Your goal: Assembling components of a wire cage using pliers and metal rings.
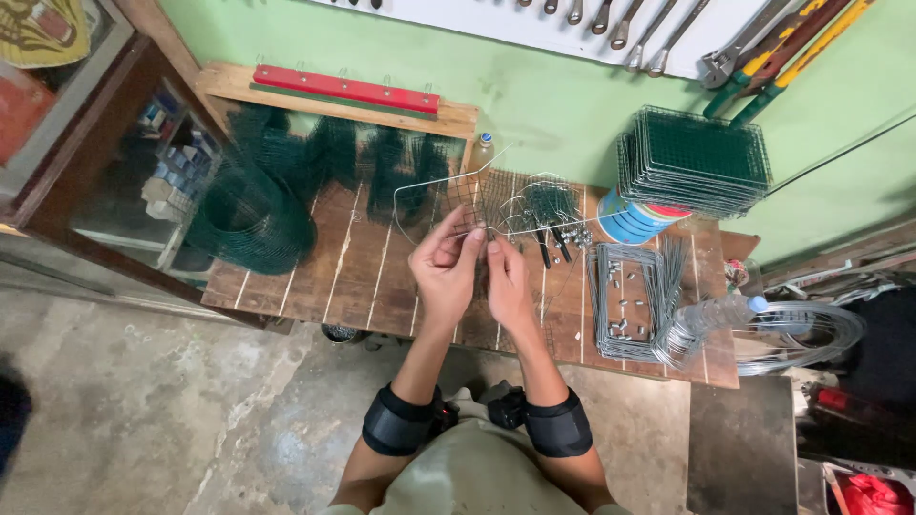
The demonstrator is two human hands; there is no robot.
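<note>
Over a wooden workbench [315, 277], my left hand [444, 272] and my right hand [508, 284] meet at the near edge of a small green wire mesh panel [477, 200] with a bare wire frame. Both hands pinch that edge with their fingertips. Black bands sit on both forearms. Small metal clips [572, 234] lie just right of the panel, beside dark-handled pliers [551, 246].
A roll of green mesh [250, 219] lies at the bench's left. A stack of cut mesh panels [695, 160] rests on a striped tub at back right. Bent wire frames [634, 298], wire coils [806, 334] and a plastic bottle [716, 313] are at right. Tools hang on the wall.
</note>
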